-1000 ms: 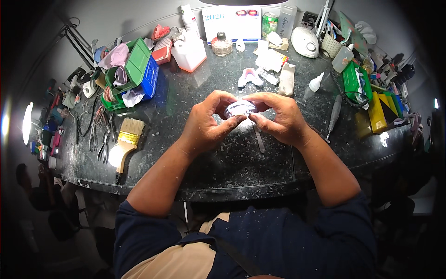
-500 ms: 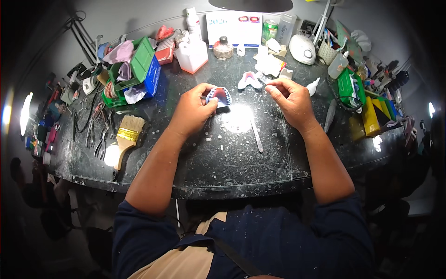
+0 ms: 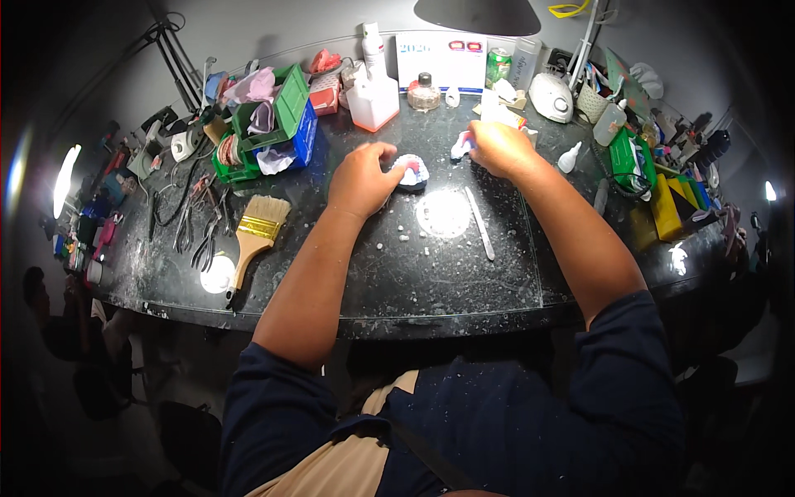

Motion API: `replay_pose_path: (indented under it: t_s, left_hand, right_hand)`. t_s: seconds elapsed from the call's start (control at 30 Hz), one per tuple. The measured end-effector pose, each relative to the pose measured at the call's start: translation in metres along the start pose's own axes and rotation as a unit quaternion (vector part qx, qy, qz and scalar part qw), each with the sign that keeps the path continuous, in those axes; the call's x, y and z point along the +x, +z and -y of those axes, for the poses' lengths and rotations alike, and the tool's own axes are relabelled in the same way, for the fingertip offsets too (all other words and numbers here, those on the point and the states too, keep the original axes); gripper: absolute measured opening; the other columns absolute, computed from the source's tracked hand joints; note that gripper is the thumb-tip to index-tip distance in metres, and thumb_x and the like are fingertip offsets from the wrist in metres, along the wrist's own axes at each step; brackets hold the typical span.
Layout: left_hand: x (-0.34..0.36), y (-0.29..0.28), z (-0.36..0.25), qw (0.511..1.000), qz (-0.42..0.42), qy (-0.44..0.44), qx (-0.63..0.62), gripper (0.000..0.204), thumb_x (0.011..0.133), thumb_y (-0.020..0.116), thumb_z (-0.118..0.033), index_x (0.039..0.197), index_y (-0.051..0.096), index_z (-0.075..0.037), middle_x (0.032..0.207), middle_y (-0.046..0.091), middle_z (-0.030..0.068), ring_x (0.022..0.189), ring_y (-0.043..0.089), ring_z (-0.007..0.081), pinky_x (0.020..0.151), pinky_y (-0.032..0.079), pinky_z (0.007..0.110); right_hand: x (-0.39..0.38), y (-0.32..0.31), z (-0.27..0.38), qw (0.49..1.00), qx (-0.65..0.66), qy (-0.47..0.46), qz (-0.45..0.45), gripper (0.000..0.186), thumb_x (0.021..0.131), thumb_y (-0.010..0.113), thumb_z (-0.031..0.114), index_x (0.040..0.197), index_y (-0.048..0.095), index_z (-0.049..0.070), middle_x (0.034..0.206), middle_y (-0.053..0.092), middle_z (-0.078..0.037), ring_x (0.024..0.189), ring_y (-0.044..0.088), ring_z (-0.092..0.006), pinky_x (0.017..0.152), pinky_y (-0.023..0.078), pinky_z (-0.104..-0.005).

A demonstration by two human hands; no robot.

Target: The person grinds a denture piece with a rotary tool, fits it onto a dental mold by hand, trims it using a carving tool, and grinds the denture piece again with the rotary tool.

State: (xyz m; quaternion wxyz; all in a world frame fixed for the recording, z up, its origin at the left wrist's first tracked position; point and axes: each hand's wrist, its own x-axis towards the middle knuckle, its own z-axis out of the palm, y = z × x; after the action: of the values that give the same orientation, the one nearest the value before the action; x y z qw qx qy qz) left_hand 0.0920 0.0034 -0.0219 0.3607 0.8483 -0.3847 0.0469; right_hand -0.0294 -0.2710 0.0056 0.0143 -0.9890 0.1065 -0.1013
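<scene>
A dental model (image 3: 421, 171) with a pale, blue-tinged rim and a pink middle rests on the dark bench. My left hand (image 3: 360, 180) is just left of it, thumb by its edge and fingers apart, not wrapped round it. Further back and to the right, my right hand (image 3: 499, 149) has its fingers closed on a second dental model (image 3: 460, 147), a white and pink one. The hand hides much of that model. A slim, pale spatula (image 3: 480, 225) lies on the bench between my forearms.
White crumbs (image 3: 402, 238) dot the bench. On the left lie a wide paintbrush (image 3: 258, 232) and several pliers (image 3: 201, 224). Green and blue bins (image 3: 286, 108), a white jug (image 3: 373, 101) and a glass jar (image 3: 424, 94) stand behind. A lamp head (image 3: 478, 15) hangs above.
My left hand has loosened from the blue-rimmed dental model, which now sits beside it on the bench. My right hand has moved onto the second model. The whole view has shifted slightly.
</scene>
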Motion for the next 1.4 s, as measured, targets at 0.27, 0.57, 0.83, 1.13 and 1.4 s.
replay_pose_path:
  t_s: [0.27,0.57,0.83,1.13,1.4]
  left_hand:
    - [-0.002,-0.007,-0.021,0.951,-0.066,0.043,-0.298,0.026,0.117,0.066,-0.021,0.128,0.078,-0.001,0.111,0.079,0.0033,0.088,0.07,0.0114,0.078,0.057,0.028]
    - [-0.052,0.007,-0.089,0.772,0.356,-0.084,-0.52,0.061,0.119,0.061,-0.042,0.162,0.053,0.0,0.145,0.068,0.011,0.106,0.074,0.0191,0.088,0.063,0.033]
    - [-0.046,0.011,-0.082,0.719,0.377,-0.13,-0.569,0.071,0.106,0.081,-0.029,0.164,0.052,0.0,0.141,0.071,0.0098,0.111,0.073,0.0173,0.094,0.06,0.035]
    - [-0.056,0.023,-0.078,0.699,0.314,-0.156,-0.623,0.06,0.108,0.078,-0.021,0.159,0.055,0.001,0.134,0.074,0.0107,0.117,0.073,0.0194,0.104,0.06,0.037]
    - [-0.041,0.015,-0.072,0.784,0.167,-0.129,-0.584,0.055,0.115,0.062,-0.027,0.159,0.052,0.005,0.144,0.07,0.0217,0.118,0.076,0.0236,0.102,0.063,0.038]
  right_hand:
    - [-0.047,-0.023,0.018,0.981,0.181,-0.02,-0.074,0.025,0.102,0.077,0.02,0.123,0.072,0.007,0.106,0.079,-0.019,0.1,0.078,-0.0373,0.089,0.06,-0.0475]
    - [-0.125,-0.028,0.038,0.911,0.361,-0.12,-0.16,0.046,0.094,0.088,0.009,0.138,0.072,0.007,0.113,0.075,-0.011,0.098,0.072,-0.0224,0.089,0.06,-0.0375]
    - [-0.125,-0.025,0.028,0.907,0.35,-0.167,-0.167,0.047,0.087,0.09,0.005,0.13,0.074,0.009,0.114,0.078,-0.013,0.102,0.076,-0.0316,0.09,0.06,-0.043]
    - [-0.129,-0.026,0.04,0.911,0.394,-0.087,-0.085,0.047,0.089,0.086,0.003,0.134,0.074,0.007,0.107,0.075,-0.01,0.095,0.072,-0.027,0.087,0.059,-0.0394]
    - [-0.127,-0.056,0.022,0.873,0.461,-0.049,0.154,0.044,0.091,0.095,0.027,0.124,0.076,0.006,0.08,0.069,-0.004,0.07,0.065,-0.0177,0.068,0.054,-0.0351]
